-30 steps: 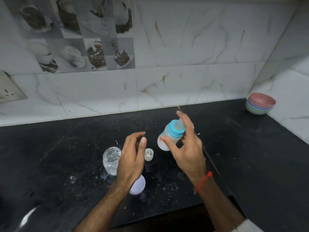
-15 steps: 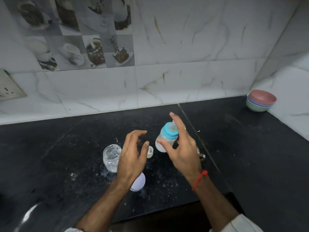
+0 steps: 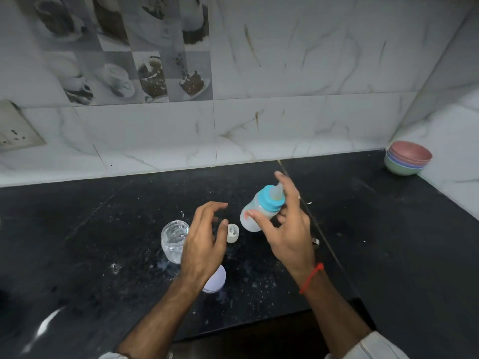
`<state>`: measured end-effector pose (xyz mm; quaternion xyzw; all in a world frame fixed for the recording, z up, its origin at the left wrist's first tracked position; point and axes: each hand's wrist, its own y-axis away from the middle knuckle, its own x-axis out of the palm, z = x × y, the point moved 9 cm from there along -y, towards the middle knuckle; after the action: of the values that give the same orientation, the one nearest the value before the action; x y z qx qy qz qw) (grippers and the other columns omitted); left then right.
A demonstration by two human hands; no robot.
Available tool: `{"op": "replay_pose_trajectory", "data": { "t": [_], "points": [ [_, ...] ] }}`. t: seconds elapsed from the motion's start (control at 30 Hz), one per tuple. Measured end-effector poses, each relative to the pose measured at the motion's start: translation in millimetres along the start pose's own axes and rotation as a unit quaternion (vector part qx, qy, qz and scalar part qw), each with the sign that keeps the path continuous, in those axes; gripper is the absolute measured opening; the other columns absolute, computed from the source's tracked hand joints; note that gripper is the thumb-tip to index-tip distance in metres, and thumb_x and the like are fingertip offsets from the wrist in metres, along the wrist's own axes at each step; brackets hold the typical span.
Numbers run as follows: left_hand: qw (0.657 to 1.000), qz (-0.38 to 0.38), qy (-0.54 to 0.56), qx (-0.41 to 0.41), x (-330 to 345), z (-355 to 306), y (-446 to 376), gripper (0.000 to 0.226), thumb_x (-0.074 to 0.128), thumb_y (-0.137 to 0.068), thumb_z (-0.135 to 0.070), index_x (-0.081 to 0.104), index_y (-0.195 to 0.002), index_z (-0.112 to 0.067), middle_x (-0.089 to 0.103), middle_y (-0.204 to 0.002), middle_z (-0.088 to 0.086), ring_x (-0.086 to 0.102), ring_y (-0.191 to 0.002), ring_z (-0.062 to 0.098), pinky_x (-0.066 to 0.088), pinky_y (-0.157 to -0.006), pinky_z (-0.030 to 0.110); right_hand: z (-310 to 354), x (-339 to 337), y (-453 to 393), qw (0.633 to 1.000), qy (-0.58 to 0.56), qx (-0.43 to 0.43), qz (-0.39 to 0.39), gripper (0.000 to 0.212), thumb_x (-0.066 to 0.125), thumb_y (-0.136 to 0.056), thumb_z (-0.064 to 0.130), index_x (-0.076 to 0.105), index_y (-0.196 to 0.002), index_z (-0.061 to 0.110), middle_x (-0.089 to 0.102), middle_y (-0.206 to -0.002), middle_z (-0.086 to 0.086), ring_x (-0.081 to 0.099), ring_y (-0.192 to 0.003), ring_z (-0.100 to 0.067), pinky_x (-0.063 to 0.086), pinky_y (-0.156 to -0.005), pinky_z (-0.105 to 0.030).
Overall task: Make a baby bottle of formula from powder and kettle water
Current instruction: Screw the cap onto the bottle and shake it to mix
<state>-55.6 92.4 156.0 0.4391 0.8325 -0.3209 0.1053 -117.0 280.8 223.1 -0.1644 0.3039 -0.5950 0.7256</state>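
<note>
- Two hands up: right hand [image 3: 287, 229] pinches the capped baby bottle [image 3: 260, 208], tilted above the counter [image 3: 388, 242].
- Left hand [image 3: 204, 242] hovers empty, fingers loosely spread.
- Shake firmly, cap tight.

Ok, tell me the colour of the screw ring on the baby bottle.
Turquoise blue. The ring sits below the teat on the baby bottle in the right hand; the head view shows it.
</note>
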Motion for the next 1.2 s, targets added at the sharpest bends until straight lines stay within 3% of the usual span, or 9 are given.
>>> {"op": "replay_pose_trajectory", "data": {
  "t": [0.07, 0.17, 0.33, 0.4, 0.6, 0.77, 0.83, 1.0, 1.2],
  "points": [
    [1.0, -0.001, -0.006, 0.012, -2, -3, -2, 0.038, 0.063, -0.102, -0.013, 0.059, -0.134, -0.032, 0.055, -0.132, -0.016, 0.065, -0.102, 0.009, 0.058, -0.074, 0.032, 10, -12, 0, 0.997, -0.038, -0.025, -0.059, 0.089, 0.088, -0.086, 0.019, 0.035, -0.152, 0.046, 0.057, -0.147, 0.0, 0.068, -0.125, -0.019, 0.062, -0.097, -0.038],
    [1.0, -0.003, -0.008, -0.008, -2, 1, -4, 0.035, 0.063, -0.103, -0.014, 0.06, -0.133, -0.03, 0.057, -0.129, -0.014, 0.065, -0.101, 0.009, 0.056, -0.074, 0.03, 22, -19, 2, 0.987, -0.075, -0.093, -0.106, 0.088, 0.087, -0.087, 0.02, 0.034, -0.153, 0.041, 0.053, -0.146, 0.017, 0.065, -0.127, -0.02, 0.059, -0.101, -0.033],
    [0.985, 0.045, 0.148, -0.078, 13, 5, -2, 0.026, 0.054, -0.104, -0.047, 0.069, -0.122, -0.036, 0.073, -0.119, -0.012, 0.07, -0.105, 0.01, 0.059, -0.082, 0.026, -19, 11, 10, 0.98, -0.166, 0.108, 0.011, 0.085, 0.085, -0.087, 0.012, 0.04, -0.147, 0.052, 0.069, -0.124, 0.012, 0.076, -0.11, -0.018, 0.064, -0.091, -0.034],
    [0.947, 0.095, 0.259, -0.165, 29, 11, 2, 0.04, 0.047, -0.102, -0.058, 0.076, -0.115, -0.033, 0.079, -0.109, -0.002, 0.074, -0.096, 0.017, 0.063, -0.074, 0.038, -21, 10, 11, 0.974, -0.196, 0.114, -0.01, 0.086, 0.085, -0.087, 0.013, 0.039, -0.15, 0.049, 0.07, -0.123, 0.001, 0.076, -0.11, -0.02, 0.063, -0.087, -0.027],
    [0.85, 0.13, 0.419, -0.291, 57, 5, 8, 0.056, 0.032, -0.11, -0.055, 0.077, -0.095, -0.024, 0.068, -0.071, 0.022, 0.059, -0.046, 0.025, 0.052, -0.045, 0.032, -20, 21, 8, 0.959, -0.242, 0.137, 0.057, 0.09, 0.086, -0.084, 0.022, 0.036, -0.151, 0.052, 0.07, -0.122, -0.001, 0.075, -0.112, -0.025, 0.063, -0.089, -0.03],
    [0.755, 0.269, 0.461, -0.381, 77, -2, 26, 0.067, 0.032, -0.109, -0.06, 0.079, -0.113, -0.011, 0.072, -0.08, 0.023, 0.06, -0.047, 0.023, 0.054, -0.045, 0.031, -17, 20, 5, 0.954, -0.247, 0.121, 0.116, 0.093, 0.084, -0.084, 0.015, 0.034, -0.146, 0.06, 0.072, -0.118, 0.006, 0.074, -0.111, -0.027, 0.063, -0.089, -0.033],
    [0.777, 0.261, 0.43, -0.378, 76, -1, 22, 0.068, 0.029, -0.107, -0.065, 0.074, -0.123, -0.017, 0.077, -0.092, 0.021, 0.07, -0.053, 0.025, 0.056, -0.047, 0.031, -9, 13, -1, 0.955, -0.253, 0.113, 0.105, 0.089, 0.084, -0.083, 0.011, 0.038, -0.144, 0.058, 0.071, -0.114, 0.005, 0.075, -0.104, -0.025, 0.063, -0.087, -0.032],
    [0.978, 0.098, 0.108, -0.147, 28, 9, -13, 0.045, 0.042, -0.107, -0.057, 0.033, -0.148, -0.044, 0.063, -0.138, -0.009, 0.075, -0.088, 0.004, 0.062, -0.073, 0.035, 31, -34, -12, 0.976, -0.185, -0.083, -0.082, 0.091, 0.086, -0.087, 0.015, 0.03, -0.155, 0.036, 0.045, -0.151, 0.022, 0.065, -0.126, -0.025, 0.059, -0.101, -0.036],
    [0.996, 0.086, -0.015, -0.032, 13, 8, -28, 0.071, 0.06, -0.104, -0.038, 0.015, -0.158, -0.044, 0.042, -0.159, -0.009, 0.069, -0.093, 0.003, 0.063, -0.083, 0.044, -7, -12, -8, 0.997, -0.05, 0.061, 0.004, 0.085, 0.087, -0.086, 0.025, 0.034, -0.149, 0.047, 0.058, -0.137, -0.004, 0.071, -0.113, -0.026, 0.063, -0.094, -0.048]
  ]
}}
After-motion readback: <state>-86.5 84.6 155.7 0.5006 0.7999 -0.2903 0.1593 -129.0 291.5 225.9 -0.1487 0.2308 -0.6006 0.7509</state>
